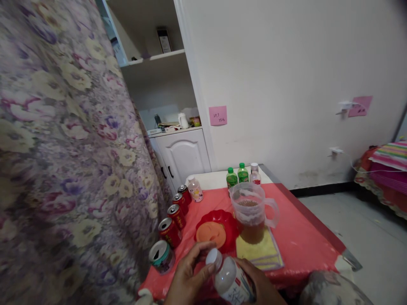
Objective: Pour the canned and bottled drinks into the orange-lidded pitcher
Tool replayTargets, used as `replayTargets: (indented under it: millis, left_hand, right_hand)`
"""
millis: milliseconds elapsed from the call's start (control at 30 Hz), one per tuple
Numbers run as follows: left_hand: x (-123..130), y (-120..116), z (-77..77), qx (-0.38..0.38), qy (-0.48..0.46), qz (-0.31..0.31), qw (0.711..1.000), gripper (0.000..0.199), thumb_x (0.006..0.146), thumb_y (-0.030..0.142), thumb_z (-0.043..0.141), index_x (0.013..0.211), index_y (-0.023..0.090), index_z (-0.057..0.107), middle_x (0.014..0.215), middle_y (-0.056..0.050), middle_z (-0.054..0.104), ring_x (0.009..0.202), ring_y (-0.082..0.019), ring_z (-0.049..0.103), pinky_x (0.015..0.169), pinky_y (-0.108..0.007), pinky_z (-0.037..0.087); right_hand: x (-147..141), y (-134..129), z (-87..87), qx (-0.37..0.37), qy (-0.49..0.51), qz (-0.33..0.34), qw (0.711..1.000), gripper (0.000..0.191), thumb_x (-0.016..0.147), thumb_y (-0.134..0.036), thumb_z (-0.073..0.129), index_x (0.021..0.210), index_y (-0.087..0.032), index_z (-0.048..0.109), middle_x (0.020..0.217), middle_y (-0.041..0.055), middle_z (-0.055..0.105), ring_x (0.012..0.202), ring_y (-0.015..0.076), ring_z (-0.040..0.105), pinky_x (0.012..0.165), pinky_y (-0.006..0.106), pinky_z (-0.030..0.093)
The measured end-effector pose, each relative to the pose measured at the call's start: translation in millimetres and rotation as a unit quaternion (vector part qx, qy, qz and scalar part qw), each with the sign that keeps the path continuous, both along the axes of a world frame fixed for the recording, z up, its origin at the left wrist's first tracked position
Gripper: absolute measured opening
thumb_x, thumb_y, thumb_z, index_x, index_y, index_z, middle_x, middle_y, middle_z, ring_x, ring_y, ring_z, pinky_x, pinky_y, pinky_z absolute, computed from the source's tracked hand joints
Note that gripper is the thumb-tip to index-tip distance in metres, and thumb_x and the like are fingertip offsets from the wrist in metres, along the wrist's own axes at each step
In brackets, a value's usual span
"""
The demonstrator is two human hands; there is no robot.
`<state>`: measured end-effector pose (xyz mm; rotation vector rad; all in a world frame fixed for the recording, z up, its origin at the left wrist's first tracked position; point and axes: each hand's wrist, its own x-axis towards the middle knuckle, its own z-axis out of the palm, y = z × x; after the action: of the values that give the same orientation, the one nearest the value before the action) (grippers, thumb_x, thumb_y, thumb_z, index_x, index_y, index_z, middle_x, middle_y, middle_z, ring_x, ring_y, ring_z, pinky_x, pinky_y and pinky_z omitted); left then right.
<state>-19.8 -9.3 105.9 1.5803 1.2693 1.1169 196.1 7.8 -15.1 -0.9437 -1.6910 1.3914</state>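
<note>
A clear plastic bottle (227,273) with a white cap (213,256) and a printed label leans to the upper left near the table's front edge. Around its body my right hand (259,281) is closed. My left hand (192,273) has its thumb and fingers closed about the white cap. Just beyond the hands sits a red scalloped plate (233,228) with an orange lid-like disc (211,234) on it. To its right a translucent pitcher (249,216) of brownish liquid stands on a folded yellow cloth (260,254).
Several opened drink cans (170,232) line the left edge of the red-covered table (295,237). A white-capped bottle (195,189) stands behind them. Two green-capped bottles (242,173) and another white-capped bottle (255,173) stand at the back. A floral curtain (73,169) hangs at left.
</note>
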Motion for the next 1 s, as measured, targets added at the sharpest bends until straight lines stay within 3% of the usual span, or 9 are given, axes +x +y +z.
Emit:
replayTargets:
  millis: [167, 333, 633, 800, 1000]
  left_hand:
    - [-1, 2, -0.6, -0.016, -0.013, -0.008, 1.000, 0.038, 0.075, 0.036, 0.081, 0.111, 0.023, 0.076, 0.114, -0.009, 0.078, 0.108, -0.029, 0.070, 0.097, -0.038, 0.053]
    - [1, 4, -1.8, 0.005, 0.023, 0.032, 0.999, 0.037, 0.073, 0.034, 0.082, 0.108, 0.022, 0.077, 0.100, -0.007, 0.079, 0.095, -0.027, 0.070, 0.087, -0.034, 0.055]
    - [-6, 8, -7.5, -0.006, 0.034, -0.007, 0.999, 0.030, 0.075, 0.029, 0.079, 0.104, 0.024, 0.079, 0.100, -0.005, 0.079, 0.095, -0.026, 0.069, 0.087, -0.033, 0.054]
    - [0, 3, 1.6, 0.009, 0.073, 0.002, 0.997, 0.033, 0.073, 0.033, 0.077, 0.104, 0.023, 0.080, 0.105, -0.008, 0.079, 0.099, -0.029, 0.070, 0.089, -0.036, 0.054]
    - [7, -7, 14.2, 0.016, 0.132, 0.043, 0.990, 0.034, 0.071, 0.035, 0.078, 0.105, 0.027, 0.080, 0.110, -0.007, 0.080, 0.105, -0.032, 0.069, 0.091, -0.037, 0.053]
  right_hand:
    - [0, 0, -0.8, 0.015, 0.022, -0.007, 1.000, 0.100, 0.051, -0.048, 0.089, 0.142, -0.020, 0.057, 0.141, 0.0167, 0.062, 0.133, 0.0420, 0.051, 0.115, 0.055, 0.034]
    - [-1, 0, -4.9, 0.003, 0.002, -0.009, 1.000, 0.100, 0.051, -0.046, 0.090, 0.142, -0.020, 0.057, 0.146, 0.0177, 0.058, 0.137, 0.0427, 0.048, 0.116, 0.054, 0.033]
    - [0, -3, 5.2, 0.019, 0.024, 0.010, 0.999, 0.085, 0.058, -0.046, 0.084, 0.136, -0.021, 0.062, 0.136, 0.0161, 0.066, 0.130, 0.0402, 0.056, 0.112, 0.052, 0.040]
    - [-2, 0, -4.8, 0.021, 0.010, -0.005, 1.000, 0.094, 0.054, -0.060, 0.085, 0.136, -0.019, 0.063, 0.142, 0.0194, 0.063, 0.135, 0.0443, 0.052, 0.116, 0.055, 0.036]
    - [-6, -1, -0.2, 0.017, 0.021, -0.001, 1.000, 0.090, 0.065, -0.069, 0.076, 0.139, -0.019, 0.061, 0.142, 0.0189, 0.064, 0.134, 0.0399, 0.055, 0.116, 0.052, 0.038]
